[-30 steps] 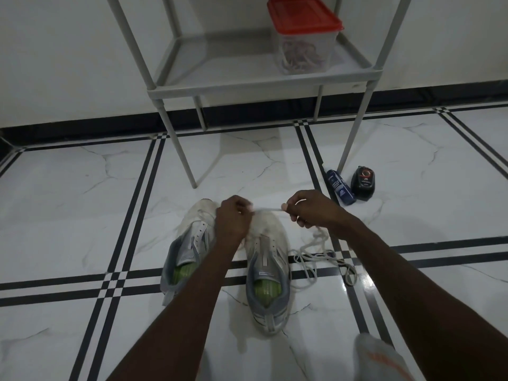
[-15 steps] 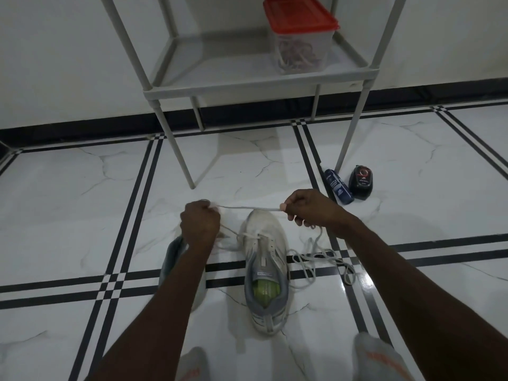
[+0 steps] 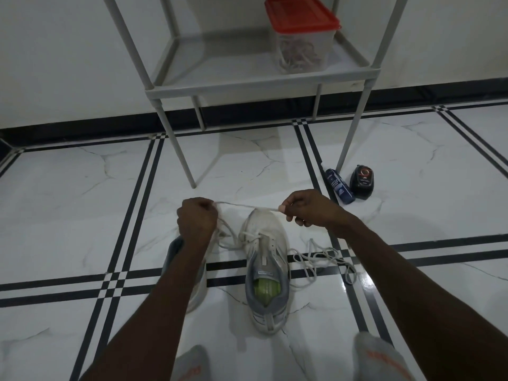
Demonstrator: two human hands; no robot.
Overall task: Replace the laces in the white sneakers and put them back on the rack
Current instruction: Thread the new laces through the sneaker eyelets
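My left hand [image 3: 196, 218] has swung out leftward since a second ago, away from my right hand [image 3: 305, 207], so the lace [image 3: 242, 205] between them now runs as a long, nearly straight span above the toe of the right-hand sneaker [image 3: 265, 270]. Both hands' fingers are curled, pinching that lace. It loops down into the lowest eyelets, so I judge I'm evening the two ends before threading upward. The other sneaker [image 3: 176, 259] sits mostly hidden under my left forearm. A loose lace [image 3: 321, 262] lies on the floor just beside. The rack [image 3: 247, 83] waits beyond.
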